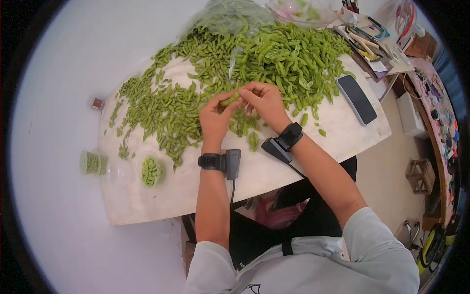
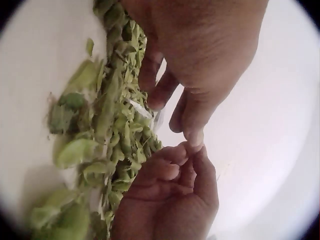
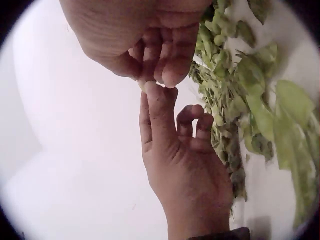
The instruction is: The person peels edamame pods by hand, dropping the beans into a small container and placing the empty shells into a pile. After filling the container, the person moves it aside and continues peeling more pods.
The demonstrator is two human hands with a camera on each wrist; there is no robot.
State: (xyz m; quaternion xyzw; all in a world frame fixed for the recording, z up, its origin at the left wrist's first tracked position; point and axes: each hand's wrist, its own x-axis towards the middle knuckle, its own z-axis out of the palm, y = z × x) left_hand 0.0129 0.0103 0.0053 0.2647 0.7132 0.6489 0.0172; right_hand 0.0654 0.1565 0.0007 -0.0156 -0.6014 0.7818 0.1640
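Observation:
Both hands meet over the near part of a large heap of green soybean pods [image 1: 289, 59]. My left hand [image 1: 214, 117] holds one soybean pod [image 1: 230, 99] between thumb and fingers. The right hand [image 1: 268, 104] pinches at that pod's right end, its thumb and index fingertips close against the left hand's. In both wrist views the fingertips meet, and the fingers mostly hide the pod. Loose pods [image 1: 252, 141] lie on the white tabletop [image 1: 264, 171] just below the hands.
A clear container of shelled beans [image 1: 152, 171] stands left, near a lidded jar [image 1: 93, 162]. Smaller pods [image 1: 166, 112] spread leftward. A phone [image 1: 357, 99] lies right. At the back are a plastic bag [image 1: 232, 17], a clear bowl [image 1: 303, 12] and several tools [image 1: 364, 44].

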